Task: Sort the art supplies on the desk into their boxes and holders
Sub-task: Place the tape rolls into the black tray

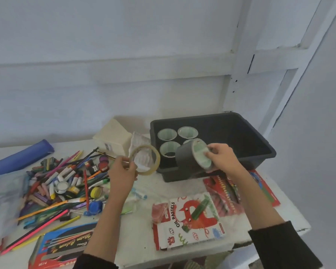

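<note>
You are putting the tape rolls away. Left of the black bin (241, 136), your left grip (122, 171) pinches a thin clear tape ring (156, 156) by its edge. Over the bin's front, your right grip (223, 160) is curled round a fat grey tape roll (188, 155), tipped on its side. Next, lower it flat beside the rolls (167, 133) already in the bin, then let go.

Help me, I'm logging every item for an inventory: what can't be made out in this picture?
All in the head view:
- Fourth roll in the black bin: mostly hidden behind the grey tape roll the right hand holds.
- Pencil pack: partly covered by the right forearm.
- Red box: cut off by the bottom edge.
- Pen pile: blurred, labels unreadable.
</note>
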`<state>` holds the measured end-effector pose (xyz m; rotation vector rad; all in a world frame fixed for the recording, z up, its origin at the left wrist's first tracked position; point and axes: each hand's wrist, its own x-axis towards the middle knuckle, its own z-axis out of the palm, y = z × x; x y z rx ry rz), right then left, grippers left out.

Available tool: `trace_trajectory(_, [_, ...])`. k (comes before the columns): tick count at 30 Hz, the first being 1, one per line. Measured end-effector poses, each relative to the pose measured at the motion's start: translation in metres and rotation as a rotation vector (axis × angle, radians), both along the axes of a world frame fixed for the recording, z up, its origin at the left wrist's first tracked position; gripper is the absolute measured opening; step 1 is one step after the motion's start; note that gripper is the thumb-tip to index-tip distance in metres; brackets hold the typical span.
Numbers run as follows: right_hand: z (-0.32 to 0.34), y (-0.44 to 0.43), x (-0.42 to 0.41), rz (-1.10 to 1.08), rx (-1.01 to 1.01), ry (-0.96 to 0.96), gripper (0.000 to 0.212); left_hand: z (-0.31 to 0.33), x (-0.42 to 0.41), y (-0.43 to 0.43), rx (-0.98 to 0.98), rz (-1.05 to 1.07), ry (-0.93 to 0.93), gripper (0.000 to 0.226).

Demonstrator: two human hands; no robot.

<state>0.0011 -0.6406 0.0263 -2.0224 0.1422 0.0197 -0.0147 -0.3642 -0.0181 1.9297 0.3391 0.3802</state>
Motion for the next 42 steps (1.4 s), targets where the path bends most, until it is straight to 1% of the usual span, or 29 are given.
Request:
trace_trajectory(2, [0.003,-0.018,0.016,-0.106,0.106,0.037,0.015,0.003,0.009,-0.021,-0.025,-0.031,-0.001,0.004])
trace_trajectory(6, [0.008,-0.061,0.052,-0.243,0.179,0.033,0.01,0.004,0.033,-0.073,0.002,-0.115,0.061,0.008])
trace_trajectory(9, [0.011,-0.092,0.08,-0.268,0.153,-0.012,0.014,0.007,0.061,-0.117,0.059,-0.193,0.117,0.008])
trace_trajectory(13, [0.015,-0.12,0.118,-0.27,0.081,-0.054,0.011,0.01,0.102,-0.178,0.103,-0.315,0.211,0.009])
trace_trajectory(15, [0.013,-0.128,0.138,-0.261,0.065,-0.033,0.008,0.007,0.12,-0.208,0.229,-0.343,0.262,0.003])
trace_trajectory(18, [0.003,-0.134,0.164,-0.218,0.016,0.033,0.002,-0.003,0.144,-0.243,0.405,-0.389,0.295,0.008])
trace_trajectory(21, [-0.017,-0.133,0.185,-0.185,-0.012,0.104,0.006,-0.013,0.161,-0.259,0.611,-0.42,0.312,0.012])
trace_trajectory(25, [-0.048,-0.128,0.206,-0.183,-0.012,0.16,0.021,-0.023,0.171,-0.265,0.943,-0.407,0.316,0.017])
trace_trajectory(27, [-0.06,-0.125,0.212,-0.185,-0.009,0.178,0.023,-0.029,0.174,-0.265,1.021,-0.379,0.304,0.017])
trace_trajectory(29, [-0.07,-0.122,0.213,-0.16,-0.026,0.2,0.022,-0.036,0.176,-0.26,1.012,-0.327,0.315,0.018])
trace_trajectory(31, [-0.081,-0.12,0.213,-0.122,-0.048,0.2,0.021,-0.043,0.177,-0.254,0.96,-0.281,0.321,0.021])
trace_trajectory(32, [-0.085,-0.12,0.213,-0.101,-0.051,0.197,0.023,-0.046,0.177,-0.252,0.919,-0.267,0.32,0.024])
trace_trajectory(34, [-0.093,-0.119,0.214,-0.082,-0.046,0.196,0.036,-0.049,0.177,-0.249,0.832,-0.249,0.315,0.033])
trace_trajectory(37, [-0.096,-0.12,0.215,-0.063,-0.034,0.201,0.044,-0.05,0.178,-0.249,0.79,-0.247,0.324,0.046])
trace_trajectory(40, [-0.094,-0.12,0.212,-0.027,-0.042,0.199,0.04,-0.053,0.179,-0.249,0.765,-0.247,0.33,0.06])
trace_trajectory(42, [-0.095,-0.118,0.21,0.02,-0.095,0.181,0.035,-0.055,0.179,-0.248,0.742,-0.237,0.325,0.065])
